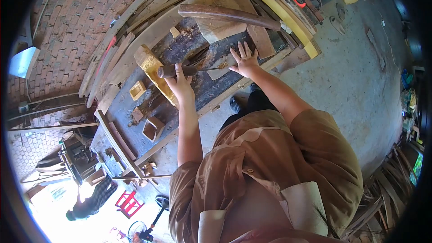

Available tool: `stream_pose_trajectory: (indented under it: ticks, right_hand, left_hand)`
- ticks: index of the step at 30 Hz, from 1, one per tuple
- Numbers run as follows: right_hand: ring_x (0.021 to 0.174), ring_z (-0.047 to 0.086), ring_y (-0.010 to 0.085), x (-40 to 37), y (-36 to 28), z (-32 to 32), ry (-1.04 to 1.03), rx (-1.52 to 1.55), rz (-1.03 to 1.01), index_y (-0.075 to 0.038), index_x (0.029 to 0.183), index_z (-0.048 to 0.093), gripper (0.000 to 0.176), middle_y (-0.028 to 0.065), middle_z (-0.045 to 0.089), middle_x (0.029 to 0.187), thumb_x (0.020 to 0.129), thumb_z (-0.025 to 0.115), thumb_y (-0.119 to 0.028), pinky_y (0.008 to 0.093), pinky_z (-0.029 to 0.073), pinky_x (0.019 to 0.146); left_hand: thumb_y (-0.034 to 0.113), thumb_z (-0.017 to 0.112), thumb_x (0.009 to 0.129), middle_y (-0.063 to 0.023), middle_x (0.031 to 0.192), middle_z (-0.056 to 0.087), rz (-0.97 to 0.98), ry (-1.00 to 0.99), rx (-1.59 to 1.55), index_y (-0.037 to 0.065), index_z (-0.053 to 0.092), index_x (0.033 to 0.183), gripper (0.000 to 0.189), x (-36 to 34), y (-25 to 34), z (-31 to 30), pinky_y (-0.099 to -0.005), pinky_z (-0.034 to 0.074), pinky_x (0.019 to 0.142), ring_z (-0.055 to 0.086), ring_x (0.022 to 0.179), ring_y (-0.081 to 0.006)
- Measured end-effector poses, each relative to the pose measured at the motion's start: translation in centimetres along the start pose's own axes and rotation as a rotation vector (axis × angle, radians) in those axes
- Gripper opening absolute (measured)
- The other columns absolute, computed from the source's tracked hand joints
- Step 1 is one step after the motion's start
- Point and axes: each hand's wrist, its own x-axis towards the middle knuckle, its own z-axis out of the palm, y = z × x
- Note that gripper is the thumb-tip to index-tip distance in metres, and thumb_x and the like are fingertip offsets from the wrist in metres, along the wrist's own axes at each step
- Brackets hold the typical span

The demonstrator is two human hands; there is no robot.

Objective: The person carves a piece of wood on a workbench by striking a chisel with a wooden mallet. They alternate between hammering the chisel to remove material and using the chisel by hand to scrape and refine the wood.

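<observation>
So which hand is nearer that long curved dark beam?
Right. The right hand lies flat just below the beam; the left hand grips a tool handle farther down-left.

Reaches forward with both arms, bare from elbow to wrist. Clenches left hand (181,82) in a closed grip, back of the hand up, wrist straight. Lays right hand (245,60) flat, palm down, fingers spread and pointing ahead, near the left yet apart.

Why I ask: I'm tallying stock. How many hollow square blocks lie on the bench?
2. One block lies on the bench, left of the left hand, which grips a tool. The other block lies below it in view. More may be hidden.
</observation>
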Motion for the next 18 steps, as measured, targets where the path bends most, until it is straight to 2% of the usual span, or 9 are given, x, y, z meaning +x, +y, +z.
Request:
stream_pose_trajectory:
  ticks: [11,18]
  right_hand:
    - [0.133,-0.004,0.0300,0.01,-0.02,0.04,0.000,-0.017,-0.003,-0.027,0.139,0.004,0.075,0.0104,-0.005,0.144,0.080,0.035,-0.062,0.0590,0.013,0.098]
    - [0.133,-0.005,0.0291,0.05,-0.04,0.08,-0.003,-0.015,0.001,-0.027,0.139,0.002,0.076,0.0101,-0.005,0.144,0.080,0.035,-0.062,0.0594,0.013,0.098]
  left_hand:
    - [0.025,0.050,0.088,-0.0039,0.098,0.052,0.027,0.013,0.038,0.011,0.039,0.106,0.025,-0.75,0.28,0.86,-0.0415,0.046,0.069,0.051,0.088,-0.0157]
    - [0.027,0.054,0.086,-0.0031,0.097,0.050,0.105,0.012,0.037,0.011,0.039,0.107,0.031,-0.40,-0.48,1.17,-0.0373,0.047,0.066,0.051,0.086,-0.0153]
